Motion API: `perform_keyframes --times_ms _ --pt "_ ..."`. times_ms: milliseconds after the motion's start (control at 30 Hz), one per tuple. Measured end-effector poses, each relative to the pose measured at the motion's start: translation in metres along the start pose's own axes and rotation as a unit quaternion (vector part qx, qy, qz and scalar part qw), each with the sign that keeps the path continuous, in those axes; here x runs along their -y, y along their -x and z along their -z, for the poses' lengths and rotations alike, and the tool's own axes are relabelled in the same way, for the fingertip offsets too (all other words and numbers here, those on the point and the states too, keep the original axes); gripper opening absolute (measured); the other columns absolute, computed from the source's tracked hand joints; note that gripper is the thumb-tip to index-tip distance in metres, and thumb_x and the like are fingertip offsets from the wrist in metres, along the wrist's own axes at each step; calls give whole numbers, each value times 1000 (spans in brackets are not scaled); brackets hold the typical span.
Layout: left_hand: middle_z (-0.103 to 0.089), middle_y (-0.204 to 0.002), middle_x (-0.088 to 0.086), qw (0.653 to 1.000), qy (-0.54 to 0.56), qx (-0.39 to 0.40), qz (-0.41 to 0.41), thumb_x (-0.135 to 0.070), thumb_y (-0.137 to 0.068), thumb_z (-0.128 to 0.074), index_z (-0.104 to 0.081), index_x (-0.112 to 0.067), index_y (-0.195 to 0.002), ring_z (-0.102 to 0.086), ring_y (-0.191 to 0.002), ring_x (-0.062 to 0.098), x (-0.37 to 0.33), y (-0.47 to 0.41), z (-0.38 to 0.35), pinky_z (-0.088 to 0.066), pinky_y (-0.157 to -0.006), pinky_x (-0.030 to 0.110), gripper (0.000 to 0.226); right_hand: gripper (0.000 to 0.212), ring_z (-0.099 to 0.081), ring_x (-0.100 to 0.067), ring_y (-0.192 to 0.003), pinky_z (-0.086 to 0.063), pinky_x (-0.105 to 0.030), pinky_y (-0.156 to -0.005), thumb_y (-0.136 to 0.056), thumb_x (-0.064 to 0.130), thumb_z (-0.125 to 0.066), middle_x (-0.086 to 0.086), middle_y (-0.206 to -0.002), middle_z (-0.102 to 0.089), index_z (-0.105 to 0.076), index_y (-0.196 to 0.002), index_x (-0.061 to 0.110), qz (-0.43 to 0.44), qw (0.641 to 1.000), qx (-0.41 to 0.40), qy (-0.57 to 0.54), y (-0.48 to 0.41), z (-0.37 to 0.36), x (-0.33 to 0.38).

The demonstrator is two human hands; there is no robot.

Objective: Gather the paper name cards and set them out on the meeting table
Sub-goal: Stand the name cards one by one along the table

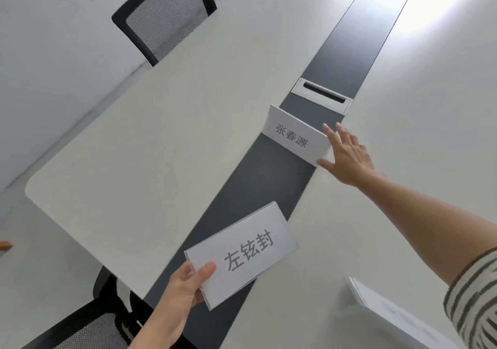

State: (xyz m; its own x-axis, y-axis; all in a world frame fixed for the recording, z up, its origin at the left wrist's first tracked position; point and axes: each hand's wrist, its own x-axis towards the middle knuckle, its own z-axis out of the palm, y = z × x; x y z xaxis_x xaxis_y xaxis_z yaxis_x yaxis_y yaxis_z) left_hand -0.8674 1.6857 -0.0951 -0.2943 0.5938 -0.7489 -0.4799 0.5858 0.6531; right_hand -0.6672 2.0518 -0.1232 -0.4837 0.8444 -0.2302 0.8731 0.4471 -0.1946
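Note:
My left hand point(183, 289) grips the corner of a thin stack of white name cards point(242, 252) printed with dark characters, held above the table's near end. A single folded name card point(297, 134) stands upright on the dark centre strip point(258, 182) of the white meeting table point(150, 138). My right hand point(345, 155) reaches out to that card's right end, thumb under the lower corner and fingers spread at its top edge, touching it. Another white card or sheet point(387, 308) lies at the lower right on the table.
A grey cable box point(321, 94) with a slot sits in the centre strip just beyond the standing card. One black mesh chair point(164, 15) stands at the table's far left side, another point(88, 327) at the near end below my left hand.

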Motion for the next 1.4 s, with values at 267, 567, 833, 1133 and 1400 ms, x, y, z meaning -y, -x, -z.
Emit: perform_keyframes --times_ms 267,567,833,1133,1400 --pt "-74 -111 7 995 -41 83 -24 -44 -66 -80 -65 -18 -115 -68 -104 28 -5 10 -38 -52 -86 43 58 25 -69 -11 -83 -53 -34 -84 -84 38 -66 14 -82 -71 -72 -104 24 -116 974 -47 -189 173 25 -65" --pt "-73 -112 9 986 -96 128 -35 -51 -50 -84 -64 -17 -117 -67 -105 34 23 52 -82 -50 -93 50 78 75 -57 2 -111 -49 -33 -95 -62 78 -62 20 -117 -63 -56 -126 40 -143 960 24 -242 331 -8 -137" --pt "-71 -118 10 996 -41 80 -27 -41 -66 -80 -61 -15 -121 -63 -108 33 72 110 -83 -51 -81 48 63 77 -60 -12 -112 -51 -35 -94 -51 58 -78 15 -121 -64 -59 -123 38 -161 925 75 -337 384 -66 -161" --pt "-76 -87 9 997 68 -4 -22 -38 -71 -65 -61 -16 -118 -63 -84 32 117 158 -70 -50 -70 41 52 41 -68 -8 -94 -48 -26 -79 -59 37 -88 13 -96 -76 -75 -97 34 -129 889 16 -439 393 -54 -161" --pt "-63 -102 22 989 150 6 -9 -43 -64 -68 -53 -2 -129 -65 -75 33 134 191 -80 -59 -54 37 78 27 -74 -18 -79 -54 -28 -67 -70 25 -80 1 -84 -79 -73 -92 13 -101 783 -97 -606 413 44 -137"
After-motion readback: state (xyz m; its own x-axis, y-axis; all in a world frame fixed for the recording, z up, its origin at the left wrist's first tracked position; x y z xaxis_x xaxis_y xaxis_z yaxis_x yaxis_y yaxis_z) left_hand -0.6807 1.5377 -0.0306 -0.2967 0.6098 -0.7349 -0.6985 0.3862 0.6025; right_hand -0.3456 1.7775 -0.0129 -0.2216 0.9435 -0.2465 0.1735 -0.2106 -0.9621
